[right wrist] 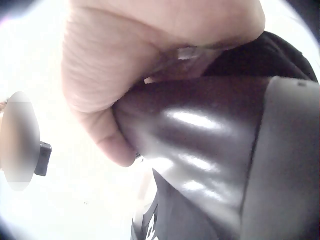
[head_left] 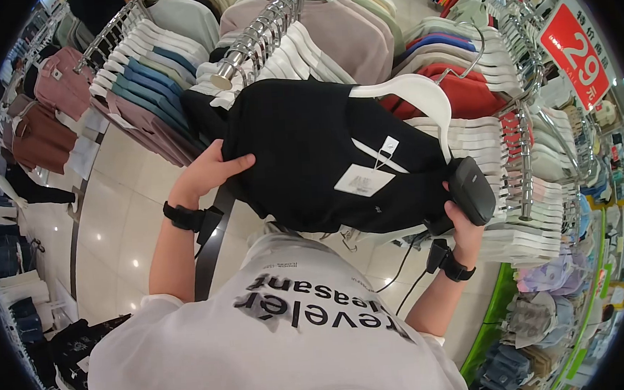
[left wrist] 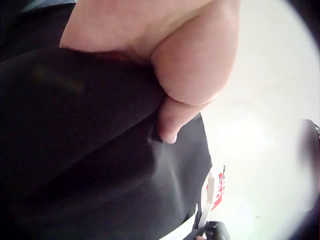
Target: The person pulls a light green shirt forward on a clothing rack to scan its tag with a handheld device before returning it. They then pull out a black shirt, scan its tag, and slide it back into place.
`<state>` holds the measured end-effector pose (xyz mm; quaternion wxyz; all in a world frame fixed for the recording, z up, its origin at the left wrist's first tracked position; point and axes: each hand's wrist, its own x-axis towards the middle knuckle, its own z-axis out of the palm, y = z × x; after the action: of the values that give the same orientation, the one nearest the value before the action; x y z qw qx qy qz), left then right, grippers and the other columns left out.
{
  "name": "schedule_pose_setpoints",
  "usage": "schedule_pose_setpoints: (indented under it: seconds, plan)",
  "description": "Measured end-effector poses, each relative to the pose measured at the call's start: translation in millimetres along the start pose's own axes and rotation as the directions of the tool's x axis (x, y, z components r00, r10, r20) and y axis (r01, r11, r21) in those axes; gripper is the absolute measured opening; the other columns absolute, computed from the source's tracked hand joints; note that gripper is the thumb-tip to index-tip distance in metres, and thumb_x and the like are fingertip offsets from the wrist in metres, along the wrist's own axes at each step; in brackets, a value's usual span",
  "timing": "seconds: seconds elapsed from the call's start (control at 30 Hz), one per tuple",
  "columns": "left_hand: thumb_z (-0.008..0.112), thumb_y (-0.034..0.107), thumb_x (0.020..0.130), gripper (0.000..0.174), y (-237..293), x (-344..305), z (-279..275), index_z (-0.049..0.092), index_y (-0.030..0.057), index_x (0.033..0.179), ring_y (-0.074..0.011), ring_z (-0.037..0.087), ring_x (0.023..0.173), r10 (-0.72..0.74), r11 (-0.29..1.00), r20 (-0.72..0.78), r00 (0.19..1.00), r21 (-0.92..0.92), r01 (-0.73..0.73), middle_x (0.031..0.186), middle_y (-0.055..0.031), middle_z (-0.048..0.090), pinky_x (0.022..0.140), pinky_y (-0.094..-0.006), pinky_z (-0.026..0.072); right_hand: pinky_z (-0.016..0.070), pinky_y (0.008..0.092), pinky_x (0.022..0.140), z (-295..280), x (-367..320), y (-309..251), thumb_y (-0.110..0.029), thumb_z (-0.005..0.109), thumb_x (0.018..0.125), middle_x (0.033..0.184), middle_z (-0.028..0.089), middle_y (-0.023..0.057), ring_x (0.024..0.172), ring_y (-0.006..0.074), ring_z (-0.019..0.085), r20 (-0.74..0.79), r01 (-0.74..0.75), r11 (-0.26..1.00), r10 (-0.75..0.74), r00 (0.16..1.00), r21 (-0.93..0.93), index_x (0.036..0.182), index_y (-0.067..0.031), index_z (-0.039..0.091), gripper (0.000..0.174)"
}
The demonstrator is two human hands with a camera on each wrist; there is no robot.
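A black knit top (head_left: 295,153) hangs on a white hanger (head_left: 420,92) in front of the person's chest. A white price tag (head_left: 363,180) and a smaller white label (head_left: 390,144) lie against its neckline. My left hand (head_left: 214,171) grips the top's left edge, thumb over the front; the left wrist view shows the thumb pressing into the black cloth (left wrist: 100,150), other fingers hidden behind it. My right hand (head_left: 464,230) holds a dark handheld device (head_left: 473,191) at the top's right edge. In the right wrist view, the device has a glossy black body (right wrist: 195,130) and a grey end.
Racks of hung clothes (head_left: 317,52) stand close behind the top and along both sides. Metal rails (head_left: 256,37) jut toward the person. A red sale sign (head_left: 576,54) stands at the upper right. Thin black cables (head_left: 403,279) hang near the right wrist. Pale floor tiles (head_left: 125,228) show at left.
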<state>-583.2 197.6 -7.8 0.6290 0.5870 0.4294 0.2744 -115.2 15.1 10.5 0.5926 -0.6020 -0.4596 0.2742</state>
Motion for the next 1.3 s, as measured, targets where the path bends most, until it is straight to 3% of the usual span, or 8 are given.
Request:
schedule_pose_setpoints:
  seconds: [0.3, 0.5, 0.67, 0.83, 1.03, 1.13, 1.2, 1.3]
  plan:
    - [0.072, 0.031, 0.098, 0.043, 14, -4, -2, 0.064, -0.0021, 0.125, -0.0083, 0.065, 0.097, -0.193, 0.976, -0.175, 0.965, -0.132, 0.172, 0.108, -0.0024, 0.071, 0.085, -0.0263, 0.0526, 0.0494, 0.0315, 0.096, -9, 10, 0, 0.002, 0.073, 0.080, 0.121, 0.072, 0.0119, 0.111, 0.0187, 0.066, 0.065, 0.029, 0.999, -0.031, 0.997, 0.023, 0.131, 0.0025, 0.063, 0.052]
    - [0.087, 0.008, 0.079, 0.060, 10, -4, 9, 0.061, -0.0033, 0.131, -0.0124, 0.063, 0.106, 0.032, 0.998, 0.167, 0.986, 0.041, -0.039, 0.117, -0.0044, 0.069, 0.095, -0.0290, 0.0513, 0.0484, 0.0326, 0.100, -10, 13, 4, 0.001, 0.071, 0.081, 0.121, 0.072, 0.0125, 0.112, 0.0198, 0.066, 0.054, 0.012, 0.998, -0.015, 0.998, 0.060, 0.131, 0.0024, 0.063, 0.051]
    - [0.085, 0.004, 0.078, 0.064, -10, -4, 5, 0.058, -0.0015, 0.136, -0.0132, 0.060, 0.112, -0.135, 0.979, 0.134, 0.982, 0.171, 0.112, 0.124, -0.0034, 0.067, 0.101, -0.0295, 0.0483, 0.0457, 0.0377, 0.105, -15, 14, 7, 0.003, 0.069, 0.083, 0.128, 0.067, 0.0141, 0.122, 0.0294, 0.064, 0.078, -0.023, 1.000, 0.023, 0.997, 0.002, 0.137, 0.0036, 0.059, 0.055]
    - [0.077, 0.028, 0.094, 0.045, -6, -8, 5, 0.065, -0.0030, 0.124, -0.0118, 0.067, 0.095, -0.159, 0.987, -0.097, 0.983, -0.020, 0.158, 0.106, -0.0040, 0.073, 0.085, -0.0277, 0.0538, 0.0488, 0.0351, 0.102, -11, 20, 2, 0.005, 0.072, 0.081, 0.119, 0.072, 0.0126, 0.113, 0.0218, 0.067, 0.041, -0.002, 0.999, 0.000, 0.999, 0.052, 0.129, 0.0025, 0.064, 0.049]
    - [0.070, 0.042, 0.098, 0.055, -20, 0, -13, 0.061, -0.0023, 0.130, -0.0102, 0.066, 0.096, -0.228, 0.973, -0.229, 0.946, -0.022, 0.229, 0.109, -0.0033, 0.071, 0.084, -0.0261, 0.0538, 0.0493, 0.0368, 0.103, -8, 24, 0, 0.006, 0.072, 0.081, 0.121, 0.071, 0.0134, 0.113, 0.0230, 0.067, 0.054, 0.025, 0.996, -0.030, 0.998, 0.084, 0.131, 0.0026, 0.062, 0.051]
    - [0.079, 0.032, 0.092, 0.059, -15, -5, -10, 0.057, -0.0023, 0.135, -0.0114, 0.065, 0.100, -0.146, 0.971, -0.060, 0.987, -0.202, 0.132, 0.109, -0.0031, 0.071, 0.089, -0.0269, 0.0529, 0.0495, 0.0371, 0.103, -7, 26, 0, 0.007, 0.072, 0.081, 0.122, 0.071, 0.0136, 0.114, 0.0238, 0.068, 0.047, 0.030, 0.995, -0.034, 0.998, 0.094, 0.132, 0.0029, 0.062, 0.052]
    - [0.084, 0.013, 0.084, 0.064, -15, -7, -11, 0.054, -0.0023, 0.138, -0.0131, 0.063, 0.109, -0.016, 0.998, 0.130, 0.991, 0.061, 0.009, 0.118, -0.0036, 0.069, 0.097, -0.0286, 0.0503, 0.0497, 0.0372, 0.103, -6, 26, -1, 0.007, 0.072, 0.081, 0.122, 0.070, 0.0137, 0.115, 0.0243, 0.068, 0.034, 0.026, 0.996, -0.029, 0.999, 0.088, 0.133, 0.0030, 0.061, 0.053]
    - [0.083, -0.001, 0.075, 0.073, -27, -4, -7, 0.052, -0.0018, 0.141, -0.0139, 0.060, 0.115, 0.034, 0.999, 0.152, 0.988, 0.019, -0.038, 0.128, -0.0047, 0.065, 0.103, -0.0302, 0.0475, 0.0498, 0.0371, 0.103, -7, 27, -2, 0.007, 0.072, 0.081, 0.123, 0.070, 0.0137, 0.115, 0.0249, 0.068, 0.031, 0.012, 0.996, -0.015, 0.999, 0.092, 0.134, 0.0031, 0.061, 0.053]
